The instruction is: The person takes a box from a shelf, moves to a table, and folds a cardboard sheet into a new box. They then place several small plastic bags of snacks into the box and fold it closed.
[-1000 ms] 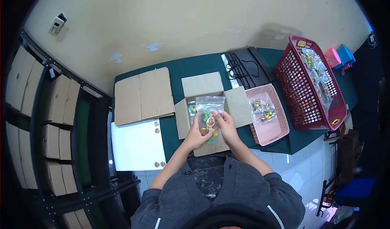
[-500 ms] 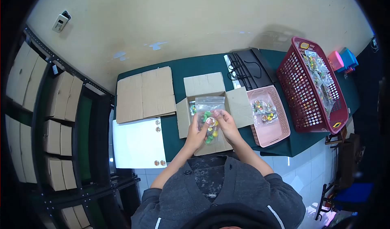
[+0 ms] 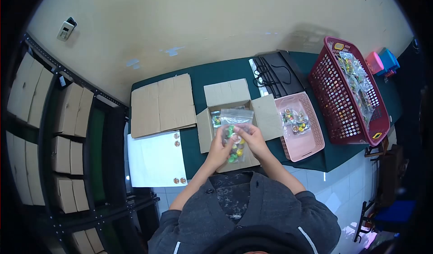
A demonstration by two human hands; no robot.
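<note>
A clear plastic bag [image 3: 235, 130] holding small coloured pieces (green, yellow, red) is held up over the open cardboard box [image 3: 234, 118], its long axis running away from the person, with the flat empty top end pointing toward the wall and the filled end toward the body. The left hand [image 3: 219, 149] grips the bag's left side near the bottom, fingers closed on the plastic; the right hand [image 3: 253, 140] pinches its right side, thumb and fingers together on the bag near the middle. The two hands sit close to each other with the bag between them. Inside the box, just beyond the bag, more small packets are partly visible.

The box stands on a dark green table [image 3: 212, 73] with its flaps spread. To the right lies a pink tray [image 3: 313, 139] with a few filled packets, then a red basket [image 3: 333, 105] with many more. To the left lie a flattened cardboard sheet [image 3: 162, 104] and a white sheet [image 3: 151, 159].
</note>
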